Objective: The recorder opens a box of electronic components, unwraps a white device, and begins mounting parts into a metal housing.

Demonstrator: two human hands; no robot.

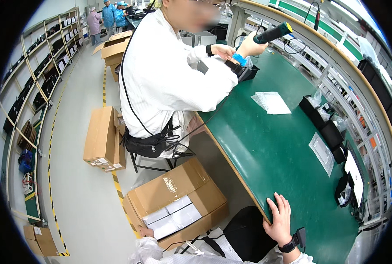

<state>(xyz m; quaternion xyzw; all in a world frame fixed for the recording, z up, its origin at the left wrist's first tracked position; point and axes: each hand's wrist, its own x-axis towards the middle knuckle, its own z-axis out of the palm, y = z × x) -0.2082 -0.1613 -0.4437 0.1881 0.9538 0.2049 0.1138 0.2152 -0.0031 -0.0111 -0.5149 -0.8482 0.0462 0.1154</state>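
Note:
My left hand [146,232] is at the near left corner of an open cardboard box [171,182], its fingers closed over the rim and partly hidden. Inside that box lie white packages [174,218] in rows. My right hand [279,220], palm down with fingers stretched, rests on the edge of the green table [248,145] and holds nothing. A dark strap with a small black device circles my right wrist.
Beside me a person in a white coat [165,70] sits holding a dark green electric screwdriver [273,33]. Clear plastic bags [273,102] and black bins [328,132] are on the table. More cardboard boxes [100,136] stand on the floor; shelving [33,83] lines the left wall.

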